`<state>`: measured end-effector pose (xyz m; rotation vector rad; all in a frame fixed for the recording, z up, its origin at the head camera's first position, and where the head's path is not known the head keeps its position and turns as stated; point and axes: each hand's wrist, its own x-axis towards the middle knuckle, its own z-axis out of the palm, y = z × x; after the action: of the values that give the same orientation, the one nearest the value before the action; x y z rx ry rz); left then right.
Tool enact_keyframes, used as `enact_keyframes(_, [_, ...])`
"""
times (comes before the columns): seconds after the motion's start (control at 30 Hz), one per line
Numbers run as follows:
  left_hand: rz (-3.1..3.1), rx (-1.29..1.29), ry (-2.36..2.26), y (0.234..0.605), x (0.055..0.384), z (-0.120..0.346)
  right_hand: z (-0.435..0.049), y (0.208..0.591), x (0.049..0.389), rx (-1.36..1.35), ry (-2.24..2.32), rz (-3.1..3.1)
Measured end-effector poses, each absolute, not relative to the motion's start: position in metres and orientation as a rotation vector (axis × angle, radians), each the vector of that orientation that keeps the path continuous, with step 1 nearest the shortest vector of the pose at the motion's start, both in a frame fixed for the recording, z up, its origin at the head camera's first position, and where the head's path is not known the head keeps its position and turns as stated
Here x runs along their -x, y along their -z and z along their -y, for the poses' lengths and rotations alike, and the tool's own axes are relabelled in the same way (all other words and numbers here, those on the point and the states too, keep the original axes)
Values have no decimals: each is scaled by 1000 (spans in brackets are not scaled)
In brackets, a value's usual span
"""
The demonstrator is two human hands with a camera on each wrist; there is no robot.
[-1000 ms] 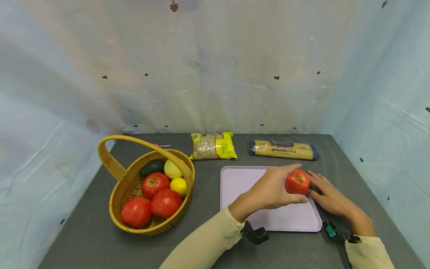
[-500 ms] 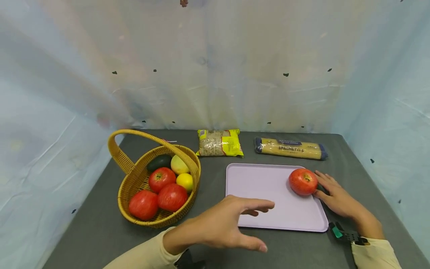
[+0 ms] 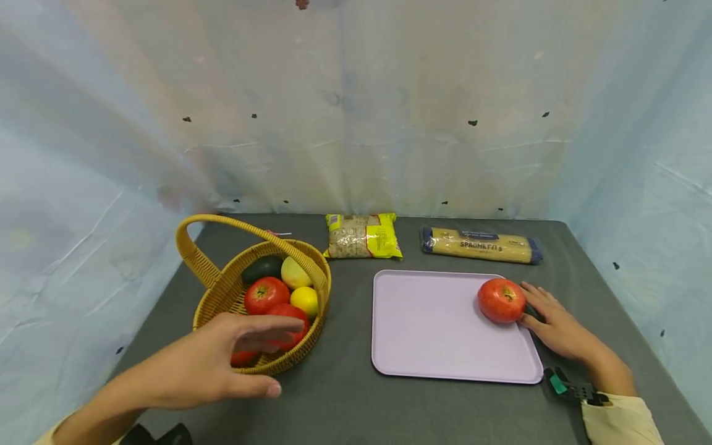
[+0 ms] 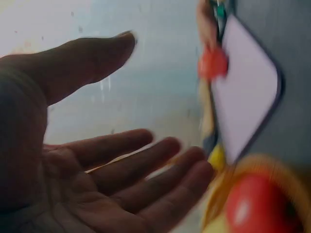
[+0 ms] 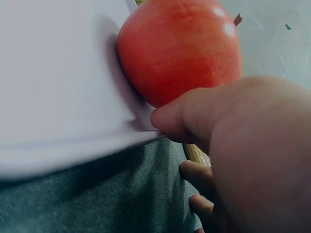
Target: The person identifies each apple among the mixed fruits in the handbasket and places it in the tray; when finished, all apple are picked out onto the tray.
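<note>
My left hand [image 3: 206, 358] is held in front of the wicker basket [image 3: 222, 296], fingers extended and thumb apart, with nothing in it. It overlaps the basket's near side in the head view and partly hides two red apples [image 3: 292, 324] there. Another red apple [image 3: 267, 295] lies behind them. One red apple [image 3: 502, 300] sits at the right end of the pale lilac tray [image 3: 428, 364]. Beside that apple my right hand [image 3: 562, 324] rests at the tray's right edge. In the right wrist view its thumb [image 5: 180, 116] lies at the tray rim, right by the apple.
Also in the basket are a dark green avocado-like fruit [image 3: 261, 269], a pale yellow-green fruit [image 3: 295, 273] and a lemon [image 3: 305, 301]. A yellow bag of grains [image 3: 361, 237] and a spaghetti packet [image 3: 481, 245] lie along the table's back. The basket's tall handle [image 3: 250, 228] arches over it.
My left hand has let go of the apple, leaving it on the tray's right end, and has swung left to the basket. My right hand has stayed at the tray's right edge.
</note>
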<state>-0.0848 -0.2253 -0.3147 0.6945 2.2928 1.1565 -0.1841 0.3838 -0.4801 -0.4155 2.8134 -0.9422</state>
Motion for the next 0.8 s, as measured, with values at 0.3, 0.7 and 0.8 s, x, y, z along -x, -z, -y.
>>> enact_keyframes(0.3, [-2691,-474,-722,318,96,286,-384,480,184,402,942,-2815])
enact_keyframes(0.7, [-2730,-381,-474,346,126,282,-385,478,184,379,948,-2798])
enact_keyframes(0.8, [-2752,-335,-418,351,132,279,-384,480,184,381,947,-2800])
